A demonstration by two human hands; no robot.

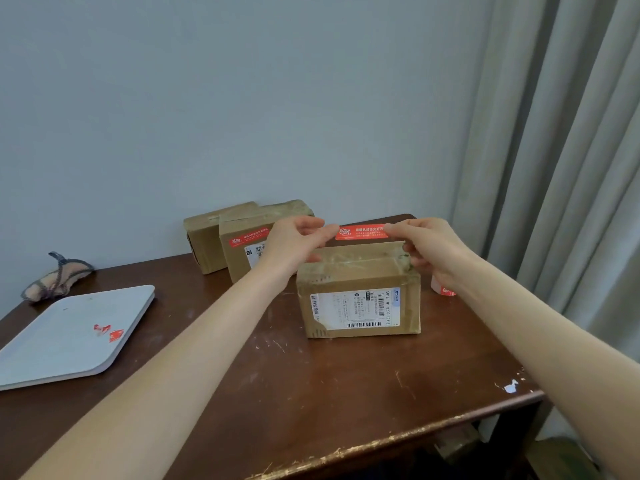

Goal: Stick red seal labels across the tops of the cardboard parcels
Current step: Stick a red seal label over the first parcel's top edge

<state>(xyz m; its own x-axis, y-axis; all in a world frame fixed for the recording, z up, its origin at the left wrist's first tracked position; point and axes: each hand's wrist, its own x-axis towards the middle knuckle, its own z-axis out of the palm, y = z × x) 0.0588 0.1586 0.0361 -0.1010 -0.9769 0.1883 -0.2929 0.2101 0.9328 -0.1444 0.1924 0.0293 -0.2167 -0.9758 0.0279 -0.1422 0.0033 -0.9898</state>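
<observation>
Stretched flat between both hands, the long red rectangular seal label with white print hangs just above the rear top edge of the near brown cardboard parcel, its long axis running left to right along the length of the box top and its printed face turned toward the camera. The left hand pinches the label's left end between thumb and fingertips, and the right hand pinches its right end the same way, the remaining fingers of that hand curled down beside the parcel's right top corner. Whether the label already touches the cardboard cannot be told. This parcel stands on the scratched dark brown wooden table with a white shipping slip on its front face. Behind the left hand stands a second brown cardboard parcel already bearing a red seal label, and a third plain brown cardboard parcel sits just beside it on the left. A small roll of red and white labels peeks out below the right wrist. Well apart on the left lies a pale grey flat tray holding torn red scraps.
</observation>
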